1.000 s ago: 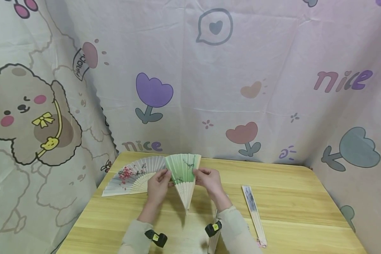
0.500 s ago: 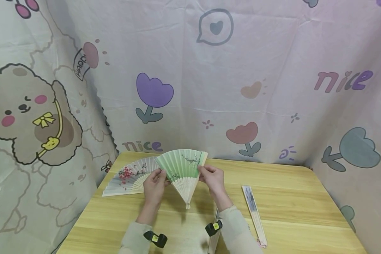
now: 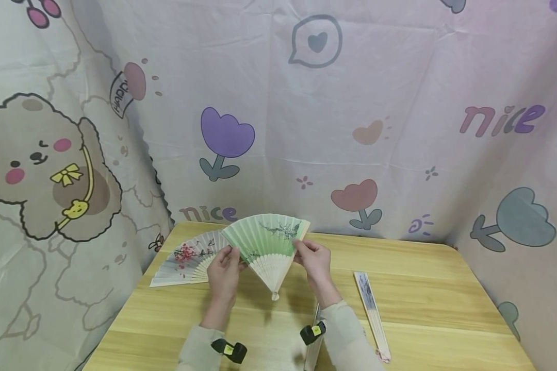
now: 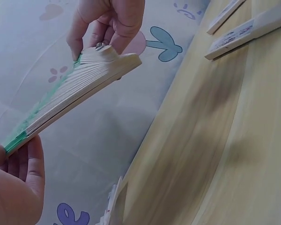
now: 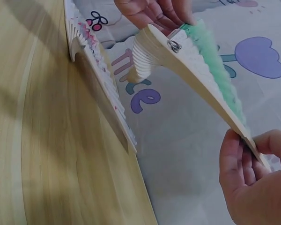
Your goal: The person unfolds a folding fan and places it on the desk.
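Note:
A green folding fan with dark branch printing is spread partway and held up over the table, its pivot end pointing toward me. My left hand pinches its left edge, and my right hand pinches the right guard stick. In the right wrist view the metal pivot ring shows on the pale ribs. Behind my left hand a grey-white fan with red blossoms lies spread on the table, partly covered by the green one.
A folded fan with a blue-grey print lies on the wooden table at the right. Another folded fan is partly hidden under my right forearm. A printed curtain hangs behind the table and along both sides.
The green fan has spread from a narrow wedge to a much wider one. My left hand has moved left, my right hand slightly right, and the pivot end has risen a little.

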Demonstrator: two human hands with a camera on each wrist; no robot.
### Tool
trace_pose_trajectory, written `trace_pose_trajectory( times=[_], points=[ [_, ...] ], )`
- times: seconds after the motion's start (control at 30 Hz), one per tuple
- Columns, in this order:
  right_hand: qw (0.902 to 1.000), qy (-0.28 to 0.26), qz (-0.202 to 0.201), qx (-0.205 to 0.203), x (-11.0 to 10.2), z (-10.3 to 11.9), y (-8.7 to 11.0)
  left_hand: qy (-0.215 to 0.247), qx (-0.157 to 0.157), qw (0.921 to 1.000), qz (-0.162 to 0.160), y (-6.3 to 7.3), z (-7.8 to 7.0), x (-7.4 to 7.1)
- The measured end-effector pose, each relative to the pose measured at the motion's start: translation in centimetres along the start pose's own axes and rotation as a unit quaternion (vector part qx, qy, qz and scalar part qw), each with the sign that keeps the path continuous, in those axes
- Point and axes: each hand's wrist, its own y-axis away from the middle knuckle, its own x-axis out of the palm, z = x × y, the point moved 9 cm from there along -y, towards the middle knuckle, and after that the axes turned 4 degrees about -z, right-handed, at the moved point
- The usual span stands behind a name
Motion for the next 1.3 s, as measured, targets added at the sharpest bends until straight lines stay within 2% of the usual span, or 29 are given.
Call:
trace_pose_trajectory(
  times=[0.17,0.5,0.9,1.1,1.3],
  points=[
    [0.9997,-0.015,-0.017,0.0,-0.5,0.2,0.0,0.028,0.015,0.9994,-0.017,0.0,-0.4,-0.4],
    [0.9987,-0.039,-0.03,-0.013,-0.9,0.6,-0.2,0.061,0.034,0.9972,-0.026,0.1,-1.2,-0.5],
    [0.9957,-0.073,-0.056,-0.011,-1.6,1.0,-0.4,0.099,0.031,0.9936,-0.044,0.0,-1.3,-0.8],
    [0.9926,-0.098,-0.072,-0.01,-2.1,1.1,-0.6,0.123,0.045,0.9898,-0.057,-0.1,-1.6,-1.2],
    [0.9892,-0.119,-0.085,-0.006,-2.5,1.0,-1.0,0.122,0.05,0.9889,-0.069,-0.1,-1.5,-1.6]
  ],
)
